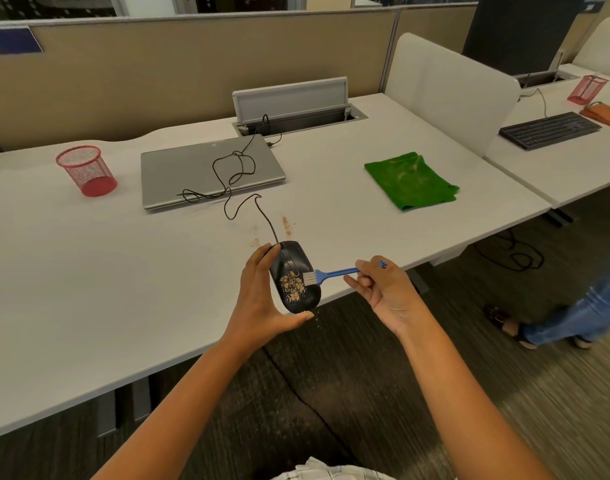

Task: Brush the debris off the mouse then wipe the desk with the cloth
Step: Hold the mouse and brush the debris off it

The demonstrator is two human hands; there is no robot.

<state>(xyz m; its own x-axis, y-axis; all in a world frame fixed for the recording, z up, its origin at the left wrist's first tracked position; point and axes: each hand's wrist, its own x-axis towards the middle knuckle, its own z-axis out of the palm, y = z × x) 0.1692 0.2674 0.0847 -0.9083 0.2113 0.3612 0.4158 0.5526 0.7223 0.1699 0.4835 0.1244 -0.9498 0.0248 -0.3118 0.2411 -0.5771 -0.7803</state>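
Note:
My left hand (262,299) holds a black wired mouse (298,263) tilted over the front edge of the white desk (89,271). Brown debris (291,285) covers the mouse's back half. My right hand (383,289) grips a small blue brush (334,273) by its handle, and the pale bristles touch the mouse's right side beside the debris. A few crumbs are in the air below the mouse. More crumbs (287,226) lie on the desk beyond it, near the cable. A green cloth (410,180) lies flat at the right of the desk.
A closed grey laptop (192,174) with the mouse cable (234,174) looped over it sits behind. A red mesh cup (87,169) stands at the left. An open cable hatch (296,109) is at the back. Another person's legs (573,317) stand on the right by a neighbouring desk with a keyboard (549,129).

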